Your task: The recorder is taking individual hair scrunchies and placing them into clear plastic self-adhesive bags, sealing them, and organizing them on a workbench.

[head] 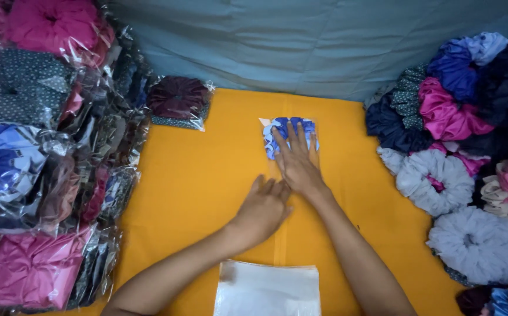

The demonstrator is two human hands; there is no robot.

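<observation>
clear bags | hands flat: right on blue scrunchie, left beside

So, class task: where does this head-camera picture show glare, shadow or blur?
Head view: glare streaks the bagged scrunchies at left and the clear bag stack; even light on the orange cloth, with faint shadow under the left hand; right hand and blue scrunchie slightly soft.

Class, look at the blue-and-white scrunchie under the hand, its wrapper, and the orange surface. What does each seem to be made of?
Blue-and-white scrunchie: likely soft printed fabric, gathered in folds. Its clear wrapper: thin glossy plastic film, with a visible corner. Orange surface: apparently matte woven cloth, showing a crease.
</observation>
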